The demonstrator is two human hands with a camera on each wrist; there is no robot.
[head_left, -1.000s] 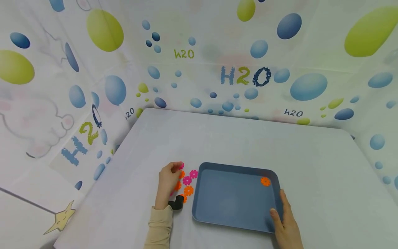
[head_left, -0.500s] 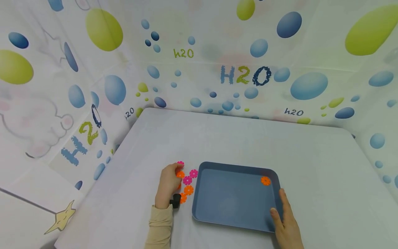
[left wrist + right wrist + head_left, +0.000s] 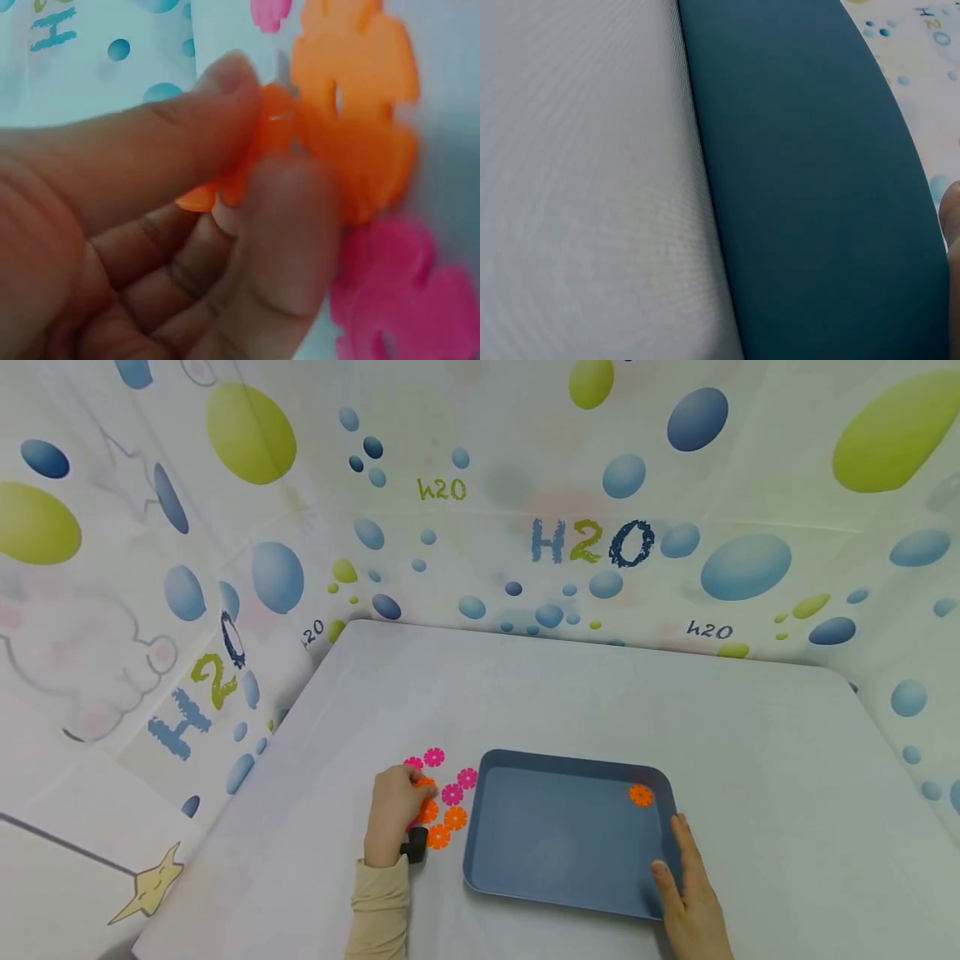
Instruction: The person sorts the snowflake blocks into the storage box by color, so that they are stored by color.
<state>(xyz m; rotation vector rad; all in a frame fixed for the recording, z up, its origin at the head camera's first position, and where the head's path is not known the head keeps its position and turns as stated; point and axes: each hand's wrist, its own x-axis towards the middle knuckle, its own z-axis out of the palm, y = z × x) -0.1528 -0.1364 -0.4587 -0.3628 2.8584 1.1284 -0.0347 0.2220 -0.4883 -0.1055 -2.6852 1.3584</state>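
My left hand [image 3: 392,802] is left of the blue-grey tray [image 3: 555,839], over a cluster of flower-shaped notched plastic discs. In the left wrist view, thumb and forefinger pinch an orange notched disc [image 3: 276,112]. Beside them lie another orange disc [image 3: 356,82] and a pink disc [image 3: 409,300]. More pink discs [image 3: 452,794] and orange discs [image 3: 455,818] lie on the table, some partly behind the hand. One orange disc [image 3: 641,795] sits inside the tray near its far right corner. My right hand [image 3: 696,893] rests at the tray's right edge, fingers straight, thumb over the rim.
A white table [image 3: 600,702] carries everything. Behind it and to the left hang white curtains [image 3: 480,560] printed with blue and green drops. A black wrist camera [image 3: 415,844] sits on the left wrist, close to the discs.
My left hand has drawn back from the far pink disc, leaving it on the table, and moved slightly left and nearer to an orange disc. The right hand and tray have stayed put.
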